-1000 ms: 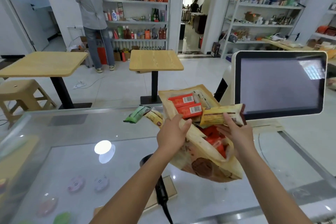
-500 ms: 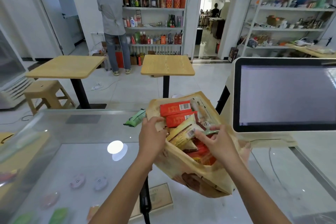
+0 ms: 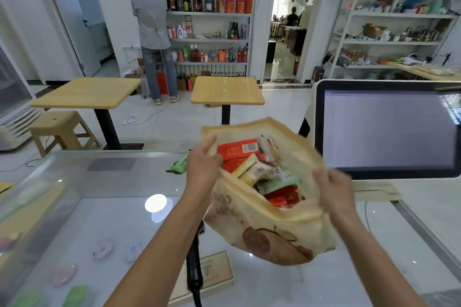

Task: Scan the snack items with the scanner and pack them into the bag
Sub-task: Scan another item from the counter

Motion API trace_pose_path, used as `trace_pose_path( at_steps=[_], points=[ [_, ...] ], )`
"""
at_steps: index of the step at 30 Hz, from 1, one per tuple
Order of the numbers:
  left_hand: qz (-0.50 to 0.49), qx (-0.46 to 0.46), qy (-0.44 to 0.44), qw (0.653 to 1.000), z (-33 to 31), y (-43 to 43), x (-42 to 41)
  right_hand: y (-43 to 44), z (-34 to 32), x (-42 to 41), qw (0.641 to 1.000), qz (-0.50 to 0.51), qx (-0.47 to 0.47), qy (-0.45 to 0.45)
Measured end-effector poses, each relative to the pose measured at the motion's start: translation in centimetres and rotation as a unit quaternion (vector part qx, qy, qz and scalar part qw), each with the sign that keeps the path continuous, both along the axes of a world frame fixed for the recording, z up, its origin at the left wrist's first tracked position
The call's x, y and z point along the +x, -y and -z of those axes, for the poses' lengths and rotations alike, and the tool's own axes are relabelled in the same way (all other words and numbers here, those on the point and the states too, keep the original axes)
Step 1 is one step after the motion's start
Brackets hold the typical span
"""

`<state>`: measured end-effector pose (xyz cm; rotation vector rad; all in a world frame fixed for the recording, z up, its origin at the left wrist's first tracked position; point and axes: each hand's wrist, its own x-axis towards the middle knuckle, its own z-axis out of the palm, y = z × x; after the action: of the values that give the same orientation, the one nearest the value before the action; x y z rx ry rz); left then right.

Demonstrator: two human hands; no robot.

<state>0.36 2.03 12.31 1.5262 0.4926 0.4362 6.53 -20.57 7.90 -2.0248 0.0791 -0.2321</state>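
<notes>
head view: left hand [image 3: 203,169] is gripping the left rim of the bag [image 3: 274,229], fingers curling round the edge, holding the mouth open and tipped toward the camera. right hand [image 3: 334,192] is sitting at the right rim, motion-blurred. fingers look loosely bent, and i can't tell if it's pinching the fabric or just touching it. no pack is visible in either hand. between the hands the bag is holding a pile of snacks: orange packs [image 3: 237,149] nearest the left fingers, a yellowish one and a green one lower down toward the right hand.

step, my read: packing, looking close to done. one green pack [image 3: 177,164] is lying on the counter just left of the left hand, outside the bag. next move is probably freeing the right hand, picking up the scanner [image 3: 194,274] lying under the left forearm, scanning that pack and dropping it in, with the left hand holding the mouth open.

surface: glass counter [image 3: 99,219], glare spot left of the left forearm, small items under the glass. a screen [image 3: 389,129] is standing just beyond the right hand, nothing readable on it.

room: wooden tables [image 3: 87,93], stool [image 3: 58,123], stocked shelves [image 3: 209,13], a person [image 3: 152,22] standing there, back turned.
</notes>
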Motion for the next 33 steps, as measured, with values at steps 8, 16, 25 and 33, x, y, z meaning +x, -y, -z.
trace_pose_path(
  at_steps=[8, 16, 25, 33],
  points=[
    [0.002, 0.09, 0.005, 0.996, 2.9, -1.8, -1.8, 0.6, -3.8, -1.1, 0.991, 0.085, -0.016, 0.105],
    [0.029, 0.117, -0.03, 0.992, 6.2, -3.4, -4.2, -0.5, -1.5, -3.8, 0.994, 0.068, -0.05, 0.066],
    [0.068, 0.078, 0.033, 0.994, 9.6, -5.3, -6.7, -8.4, 3.5, -11.8, 0.914, 0.11, -0.167, 0.353],
    [0.013, 0.087, -0.061, 0.994, 16.8, -9.8, -9.4, -17.0, 10.7, -16.2, 0.92, -0.232, -0.277, -0.153]
  ],
)
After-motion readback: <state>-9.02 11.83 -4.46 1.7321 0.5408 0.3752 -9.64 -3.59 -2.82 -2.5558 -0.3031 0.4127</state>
